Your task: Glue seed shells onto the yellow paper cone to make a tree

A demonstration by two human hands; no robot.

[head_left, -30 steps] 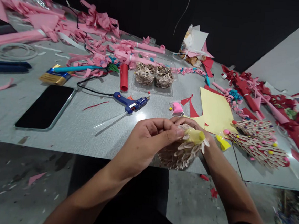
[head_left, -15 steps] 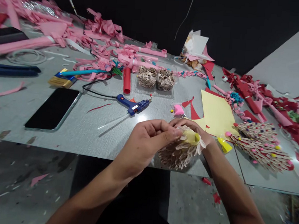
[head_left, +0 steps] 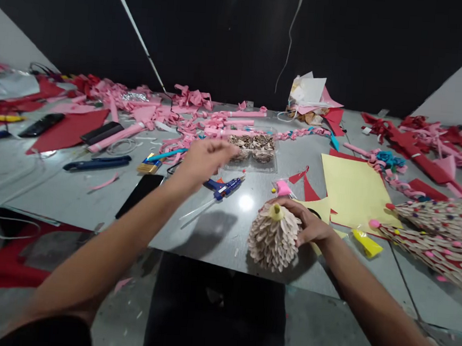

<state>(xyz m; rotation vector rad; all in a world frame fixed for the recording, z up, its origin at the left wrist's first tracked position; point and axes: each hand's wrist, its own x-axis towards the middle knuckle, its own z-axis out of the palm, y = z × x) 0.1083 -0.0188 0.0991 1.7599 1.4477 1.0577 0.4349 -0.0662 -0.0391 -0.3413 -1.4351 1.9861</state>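
Observation:
My right hand (head_left: 305,221) is wrapped round the back and right side of a cone covered in overlapping pale seed shells (head_left: 274,243). A yellow tip (head_left: 277,213) pokes out at its top, and the cone stands upright at the table's front edge. My left hand (head_left: 208,160) is stretched over the table, fingers half bent and apart, with nothing visible in them. Its fingertips overlap the near left side of a clear plastic box (head_left: 269,167) holding loose seed shells (head_left: 263,148). Below that hand lies a blue hot glue gun (head_left: 225,187) with a clear glue stick in it.
Two shell-covered cones with coloured pompoms (head_left: 437,242) lie at the right. Yellow paper (head_left: 353,190), red scraps (head_left: 312,190) and a pink packet (head_left: 282,188) are nearer. A phone (head_left: 139,195), brush (head_left: 150,164) and stapler-like blue tool (head_left: 98,163) lie left; pink strips (head_left: 140,107) line the back.
My left hand has left the cone and moved forward and left to the shell box. The cone now stands more upright in my right hand. The view has shifted left.

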